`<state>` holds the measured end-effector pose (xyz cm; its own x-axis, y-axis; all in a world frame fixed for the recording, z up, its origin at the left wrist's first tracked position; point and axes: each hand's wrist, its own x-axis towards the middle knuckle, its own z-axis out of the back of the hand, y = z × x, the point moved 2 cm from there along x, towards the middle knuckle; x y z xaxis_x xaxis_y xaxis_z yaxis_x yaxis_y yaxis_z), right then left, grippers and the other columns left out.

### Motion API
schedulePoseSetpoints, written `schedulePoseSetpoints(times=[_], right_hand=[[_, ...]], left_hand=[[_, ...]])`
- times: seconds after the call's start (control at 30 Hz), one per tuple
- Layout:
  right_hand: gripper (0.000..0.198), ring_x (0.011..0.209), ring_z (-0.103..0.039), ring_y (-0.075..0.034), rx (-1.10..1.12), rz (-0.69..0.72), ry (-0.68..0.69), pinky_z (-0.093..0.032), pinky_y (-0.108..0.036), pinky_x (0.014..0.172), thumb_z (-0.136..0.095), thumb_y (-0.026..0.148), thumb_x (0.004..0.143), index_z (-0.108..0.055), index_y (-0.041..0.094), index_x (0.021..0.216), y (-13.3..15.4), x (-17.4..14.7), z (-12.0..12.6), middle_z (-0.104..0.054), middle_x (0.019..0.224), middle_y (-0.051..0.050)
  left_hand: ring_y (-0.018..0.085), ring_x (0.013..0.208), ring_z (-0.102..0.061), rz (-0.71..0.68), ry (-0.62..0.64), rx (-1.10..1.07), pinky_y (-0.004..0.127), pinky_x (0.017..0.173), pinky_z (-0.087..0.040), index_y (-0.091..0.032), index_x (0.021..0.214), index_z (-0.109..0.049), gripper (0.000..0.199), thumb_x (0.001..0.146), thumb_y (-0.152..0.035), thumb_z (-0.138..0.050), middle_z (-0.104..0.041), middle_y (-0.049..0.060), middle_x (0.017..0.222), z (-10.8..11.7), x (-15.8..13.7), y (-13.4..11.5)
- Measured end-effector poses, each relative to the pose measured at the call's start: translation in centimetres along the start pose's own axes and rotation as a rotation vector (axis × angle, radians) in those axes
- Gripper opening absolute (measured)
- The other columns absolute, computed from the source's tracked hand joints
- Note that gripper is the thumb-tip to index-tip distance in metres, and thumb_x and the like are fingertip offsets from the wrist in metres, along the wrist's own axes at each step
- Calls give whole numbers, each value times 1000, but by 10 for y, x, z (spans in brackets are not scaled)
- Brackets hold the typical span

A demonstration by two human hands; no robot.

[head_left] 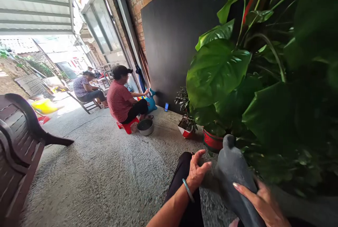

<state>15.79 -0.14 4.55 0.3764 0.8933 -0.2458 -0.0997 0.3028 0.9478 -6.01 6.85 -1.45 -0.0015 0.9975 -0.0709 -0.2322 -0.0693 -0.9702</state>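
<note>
- My right hand [260, 202] lay on a grey pigeon [233, 170], fingers spread over its back, holding it above my lap.
- My left hand [196, 170], a green bangle [188, 190] on the wrist, had curled fingers touching the bird's side.
- The pigeon's head pointed up toward a red pot [212, 142] under a large-leaved plant [219, 72].
- Farther off, a person in a red shirt [120, 100] sat on a low red stool [127, 125] beside a metal bowl [145, 127].
</note>
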Motion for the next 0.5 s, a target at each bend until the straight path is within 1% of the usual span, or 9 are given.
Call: schedulePoseSetpoints(times=[0.07, 0.1, 0.17, 0.23, 0.27, 0.33, 0.37, 0.43, 0.5], right_hand=[[54, 99, -80, -44, 25, -16, -8, -64, -50, 85, -91, 56, 37, -80, 33, 85, 4, -8, 2, -85, 92, -11], [57, 99, -80, -44, 84, -52, -43, -64, -50, 83, -91, 57, 38, -80, 31, 87, 4, -13, 1, -85, 92, -11], [65, 96, -80, -42, 263, -124, -152, -64, -49, 80, -92, 57, 40, -77, 28, 96, 0, -23, -6, -84, 91, -9], [72, 95, -80, -39, 414, -145, -233, -64, -47, 80, -93, 55, 42, -74, 26, 105, -4, -32, -20, -84, 93, -8], [74, 95, -80, -38, 447, -134, -247, -65, -46, 81, -94, 54, 43, -72, 25, 107, -5, -35, -28, -84, 95, -8], [72, 101, -80, -39, 438, -112, -233, -65, -45, 81, -93, 53, 46, -71, 25, 109, -7, -40, -44, -85, 97, -8], [71, 103, -80, -41, 416, -121, -225, -65, -46, 80, -92, 55, 47, -70, 26, 107, -8, -41, -51, -85, 96, -9], [66, 106, -79, -46, 352, -163, -220, -66, -51, 81, -89, 60, 48, -70, 26, 102, -9, -43, -60, -84, 93, -12], [61, 105, -78, -50, 295, -195, -211, -65, -59, 87, -87, 63, 48, -70, 28, 95, -10, -45, -64, -84, 90, -15]], left_hand=[[32, 146, -59, -41, 1, -211, 42, 128, -43, -22, 146, -71, 75, 74, -42, -84, -70, 12, 151, -5, -16, -8], [35, 149, -57, -33, -1, -326, 45, 129, -42, -22, 147, -70, 82, 71, -48, -88, -67, 14, 155, -7, -24, -12], [39, 149, -58, 53, 40, -585, 50, 128, -44, -21, 147, -68, 96, 65, -64, -93, -65, 18, 157, -11, -39, -19], [42, 144, -64, 126, 188, -835, 54, 125, -48, -21, 144, -67, 104, 60, -75, -95, -69, 20, 150, -16, -56, -28], [42, 140, -67, 133, 282, -927, 55, 123, -50, -22, 142, -68, 103, 59, -76, -96, -73, 19, 145, -19, -64, -33], [42, 134, -72, 108, 411, -1035, 57, 122, -52, -24, 136, -71, 96, 57, -70, -101, -78, 17, 134, -24, -77, -43], [41, 132, -73, 93, 429, -1054, 57, 123, -52, -25, 133, -73, 93, 54, -63, -104, -80, 15, 130, -26, -80, -47], [40, 130, -74, 106, 384, -1057, 55, 123, -52, -26, 127, -75, 90, 46, -48, -109, -82, 11, 124, -28, -81, -54], [40, 124, -76, 175, 313, -1057, 53, 120, -55, -25, 117, -79, 84, 39, -38, -109, -84, 9, 113, -31, -78, -59]])
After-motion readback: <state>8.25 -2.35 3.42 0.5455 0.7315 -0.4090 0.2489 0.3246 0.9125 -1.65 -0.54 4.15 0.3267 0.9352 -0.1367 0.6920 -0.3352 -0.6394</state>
